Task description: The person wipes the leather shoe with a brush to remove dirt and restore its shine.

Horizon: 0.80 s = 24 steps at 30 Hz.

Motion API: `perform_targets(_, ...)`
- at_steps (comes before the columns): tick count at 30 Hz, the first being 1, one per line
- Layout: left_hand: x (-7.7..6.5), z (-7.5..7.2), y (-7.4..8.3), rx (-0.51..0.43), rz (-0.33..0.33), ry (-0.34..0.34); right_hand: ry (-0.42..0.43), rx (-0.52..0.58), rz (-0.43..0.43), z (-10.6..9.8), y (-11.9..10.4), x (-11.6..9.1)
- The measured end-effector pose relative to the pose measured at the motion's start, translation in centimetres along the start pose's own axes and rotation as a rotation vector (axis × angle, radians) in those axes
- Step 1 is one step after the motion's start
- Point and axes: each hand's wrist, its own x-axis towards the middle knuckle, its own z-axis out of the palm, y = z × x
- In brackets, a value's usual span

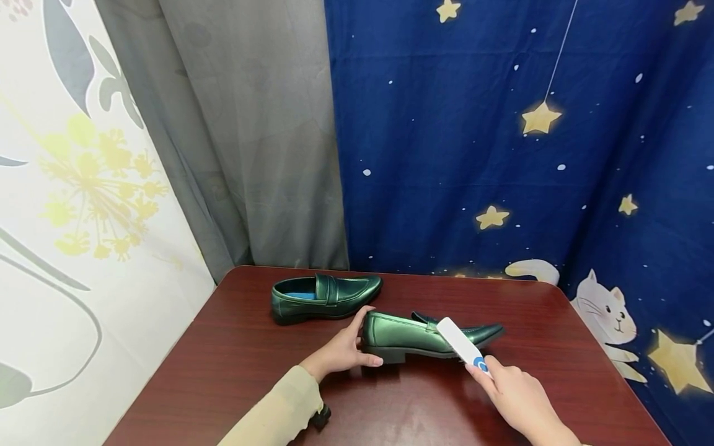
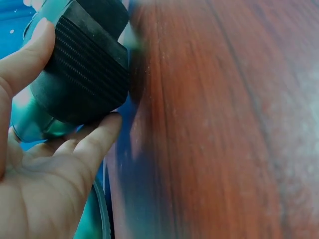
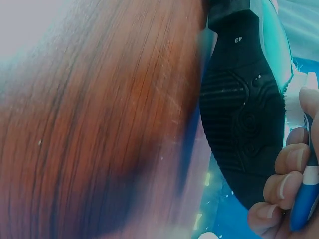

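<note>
A green leather loafer point(image 1: 393, 333) is tilted on its side, toe pointing right. My left hand point(image 1: 341, 353) grips it round the heel; in the left wrist view the thumb and fingers hold the ridged black heel point(image 2: 87, 69) from both sides. My right hand point(image 1: 519, 393) holds a scrub brush point(image 1: 458, 341) with a white head and a blue and white handle point(image 3: 305, 199). The brush's white bristles point(image 3: 294, 104) lie against the shoe's side near the forefoot. In the right wrist view the patterned black sole point(image 3: 244, 99) faces the camera.
The matching green loafer point(image 1: 329, 298), with a blue insole, stands upright behind at the left, toe to the right. Both shoes are on a reddish-brown table point(image 1: 234, 359). A grey curtain point(image 1: 273, 142) and a blue star-patterned curtain point(image 1: 446, 136) hang behind it.
</note>
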Motion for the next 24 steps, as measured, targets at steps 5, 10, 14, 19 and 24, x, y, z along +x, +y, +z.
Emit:
perform_targets(5,0.1,0.1,-0.1,-0.002,0.005,0.012,-0.003,-0.006,0.019,-0.3,0.5,-0.1)
perform_targets(10,0.0,0.1,-0.1,0.048,-0.011,0.037,-0.023,-0.004,0.042,-0.4,1.0,-0.1)
perform_targets(14,0.1,0.1,-0.2,-0.003,0.012,0.026,-0.038,-0.007,0.053,-0.4,1.2,-0.1)
perform_targets(19,0.2,0.1,-0.3,-0.073,0.036,0.019,-0.036,-0.007,0.054,-0.5,1.3,-0.1)
perform_targets(24,0.4,0.0,-0.5,-0.070,0.051,0.034,-0.023,-0.016,0.051,-0.4,1.6,-0.1)
